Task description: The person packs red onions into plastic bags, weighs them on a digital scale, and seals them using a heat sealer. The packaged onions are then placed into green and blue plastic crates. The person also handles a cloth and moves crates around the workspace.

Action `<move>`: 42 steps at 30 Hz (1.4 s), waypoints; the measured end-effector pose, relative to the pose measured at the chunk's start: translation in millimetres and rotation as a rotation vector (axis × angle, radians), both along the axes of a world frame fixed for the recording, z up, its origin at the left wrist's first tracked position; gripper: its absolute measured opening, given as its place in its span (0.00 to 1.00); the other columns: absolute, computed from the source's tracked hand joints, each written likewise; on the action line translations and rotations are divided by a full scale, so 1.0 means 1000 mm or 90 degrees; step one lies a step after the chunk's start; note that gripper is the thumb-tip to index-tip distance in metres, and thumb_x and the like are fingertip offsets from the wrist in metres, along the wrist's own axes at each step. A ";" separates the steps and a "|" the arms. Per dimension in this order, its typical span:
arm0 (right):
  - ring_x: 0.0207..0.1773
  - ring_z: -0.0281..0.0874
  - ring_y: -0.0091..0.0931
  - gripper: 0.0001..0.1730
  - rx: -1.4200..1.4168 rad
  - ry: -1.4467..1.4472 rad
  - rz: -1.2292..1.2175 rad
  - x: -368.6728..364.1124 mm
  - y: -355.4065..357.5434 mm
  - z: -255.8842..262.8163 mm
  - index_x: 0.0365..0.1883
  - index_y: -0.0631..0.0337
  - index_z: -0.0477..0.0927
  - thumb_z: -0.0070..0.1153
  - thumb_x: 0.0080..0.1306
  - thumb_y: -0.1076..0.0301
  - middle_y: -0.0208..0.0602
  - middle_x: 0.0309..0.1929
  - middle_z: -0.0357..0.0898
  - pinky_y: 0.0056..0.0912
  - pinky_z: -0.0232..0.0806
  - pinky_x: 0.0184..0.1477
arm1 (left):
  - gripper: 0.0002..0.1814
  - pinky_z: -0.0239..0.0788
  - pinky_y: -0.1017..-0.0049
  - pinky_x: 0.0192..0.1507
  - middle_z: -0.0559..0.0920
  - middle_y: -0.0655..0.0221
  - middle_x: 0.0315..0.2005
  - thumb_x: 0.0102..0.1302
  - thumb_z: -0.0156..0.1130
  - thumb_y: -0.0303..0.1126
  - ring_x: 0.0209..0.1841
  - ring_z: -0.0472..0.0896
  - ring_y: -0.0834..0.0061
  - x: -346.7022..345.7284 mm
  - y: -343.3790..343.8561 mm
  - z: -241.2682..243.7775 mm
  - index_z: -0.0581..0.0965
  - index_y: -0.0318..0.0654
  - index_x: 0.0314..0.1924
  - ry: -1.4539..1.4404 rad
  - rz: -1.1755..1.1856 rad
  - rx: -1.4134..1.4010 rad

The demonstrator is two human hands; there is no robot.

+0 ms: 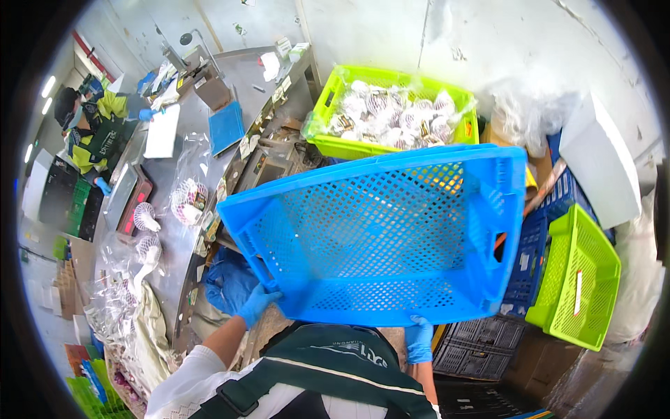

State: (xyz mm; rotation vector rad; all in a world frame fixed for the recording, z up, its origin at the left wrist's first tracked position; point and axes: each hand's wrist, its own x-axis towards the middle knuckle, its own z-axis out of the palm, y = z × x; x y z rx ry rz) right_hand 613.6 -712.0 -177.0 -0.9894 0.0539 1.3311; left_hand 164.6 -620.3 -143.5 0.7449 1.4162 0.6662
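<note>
A large blue perforated plastic crate (pixel 366 230), with nothing in it, is held tilted in front of my body. My left hand (pixel 256 304), in a blue glove, grips its lower left corner. Near the middle of the crate's lower edge, my right hand (pixel 419 338), also gloved in blue, holds the rim. Beyond the crate's far side stands a lime-green crate (pixel 324 137) filled with white mesh-netted produce in clear plastic bags. More netted produce (pixel 188 201) lies on the metal table to my left.
The long metal table (pixel 183 256) curves along the left, bearing scales, a blue board (pixel 226 127) and plastic bags. A co-worker (pixel 99 125) stands across it. On the right are a lime-green crate (pixel 562 293), dark blue crates (pixel 526 256) and black folding crates (pixel 476 348).
</note>
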 end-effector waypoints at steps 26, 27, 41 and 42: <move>0.24 0.64 0.16 0.20 0.220 -1.255 0.302 0.119 0.744 0.434 0.29 0.64 0.81 0.60 0.61 0.52 0.24 0.21 0.72 0.21 0.59 0.28 | 0.36 0.69 0.68 0.51 0.73 0.55 0.56 0.64 0.54 0.56 0.52 0.76 0.62 0.302 0.379 0.159 0.66 0.34 0.61 -0.390 -0.300 0.138; 0.24 0.65 0.17 0.21 0.177 -1.274 0.372 0.106 0.769 0.417 0.29 0.64 0.81 0.61 0.59 0.50 0.26 0.20 0.72 0.21 0.60 0.28 | 0.36 0.70 0.69 0.48 0.73 0.54 0.55 0.65 0.50 0.59 0.49 0.78 0.62 0.303 0.386 0.154 0.67 0.34 0.61 -0.365 -0.362 0.043; 0.23 0.64 0.24 0.26 0.128 -1.348 0.602 0.033 0.913 0.190 0.28 0.62 0.76 0.57 0.60 0.43 0.34 0.18 0.71 0.31 0.59 0.28 | 0.25 0.71 0.71 0.50 0.79 0.58 0.47 0.65 0.58 0.45 0.47 0.78 0.68 0.210 0.416 0.101 0.73 0.34 0.53 -0.388 0.107 0.050; 0.23 0.62 0.22 0.25 0.126 -1.314 0.590 0.030 0.910 0.195 0.28 0.62 0.76 0.57 0.61 0.44 0.32 0.18 0.69 0.30 0.58 0.27 | 0.22 0.70 0.72 0.51 0.80 0.58 0.45 0.65 0.59 0.43 0.46 0.79 0.70 0.204 0.418 0.108 0.74 0.32 0.51 -0.366 0.093 0.072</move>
